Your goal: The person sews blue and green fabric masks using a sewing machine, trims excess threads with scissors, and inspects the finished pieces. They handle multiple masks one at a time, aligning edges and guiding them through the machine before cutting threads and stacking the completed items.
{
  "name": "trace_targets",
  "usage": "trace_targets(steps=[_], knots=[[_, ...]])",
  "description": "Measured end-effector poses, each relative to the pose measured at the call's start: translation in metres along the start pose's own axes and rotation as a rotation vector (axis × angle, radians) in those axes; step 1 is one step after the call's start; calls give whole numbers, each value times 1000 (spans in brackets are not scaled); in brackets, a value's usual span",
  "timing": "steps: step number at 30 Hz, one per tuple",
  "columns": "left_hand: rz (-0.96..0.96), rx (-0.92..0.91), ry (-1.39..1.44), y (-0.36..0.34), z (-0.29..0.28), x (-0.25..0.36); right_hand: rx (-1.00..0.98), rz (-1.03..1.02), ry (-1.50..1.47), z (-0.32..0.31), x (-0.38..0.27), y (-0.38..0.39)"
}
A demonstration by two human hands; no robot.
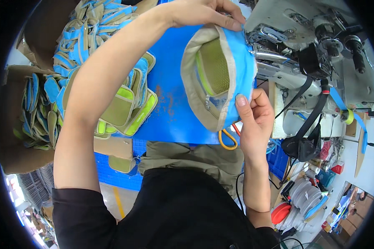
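Note:
A fabric pouch (242, 62) with a blue outer face and khaki edging is held up against the sewing machine (274, 58). Its mouth gapes toward me, showing a khaki mesh pocket (216, 68) with lime trim and a zipper inside. Over the top, my left hand (214, 14) pinches the pouch's upper edge, though some of its fingers are cut off by the frame. My right hand (255, 118) grips the lower right side, thumb on the blue fabric. The pouch's right edge lies at the machine's arm; the needle area cannot be made out.
Blue and khaki strips (81, 41) pile up at the far left. Lime-trimmed khaki pieces (122, 108) are stacked on the blue table (166, 99). A cardboard box (12, 141) holds more pieces. Scissors with orange handles (228, 141) lie below the pouch, and thread spools (303, 199) stand lower right.

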State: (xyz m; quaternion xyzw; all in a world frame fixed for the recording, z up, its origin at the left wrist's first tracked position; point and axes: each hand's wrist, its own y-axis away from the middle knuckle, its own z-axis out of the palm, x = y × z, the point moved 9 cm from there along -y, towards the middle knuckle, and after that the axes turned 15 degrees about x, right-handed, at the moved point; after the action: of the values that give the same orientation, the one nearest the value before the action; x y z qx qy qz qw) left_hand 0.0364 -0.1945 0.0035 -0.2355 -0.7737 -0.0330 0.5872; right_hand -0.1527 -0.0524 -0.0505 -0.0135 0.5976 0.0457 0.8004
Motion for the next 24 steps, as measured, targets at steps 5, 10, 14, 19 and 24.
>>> trace_targets(steps=[5, 10, 14, 19, 24], knots=[[-261, 578, -168, -14, -68, -76, -51, 22, -32, 8, 0, 6], [-13, 1083, 9, 54, -71, 23, 39, 40, -10, -8, -3, 9], [-381, 556, 349, 93, 20, 4, -3, 35, -67, 1, -3, 10], [-364, 820, 466, 63, 37, 8, -64, 4, -22, 3, -7, 14], [-281, 894, 586, 64, 44, 21, -46, 58, -100, -4, -2, 18]])
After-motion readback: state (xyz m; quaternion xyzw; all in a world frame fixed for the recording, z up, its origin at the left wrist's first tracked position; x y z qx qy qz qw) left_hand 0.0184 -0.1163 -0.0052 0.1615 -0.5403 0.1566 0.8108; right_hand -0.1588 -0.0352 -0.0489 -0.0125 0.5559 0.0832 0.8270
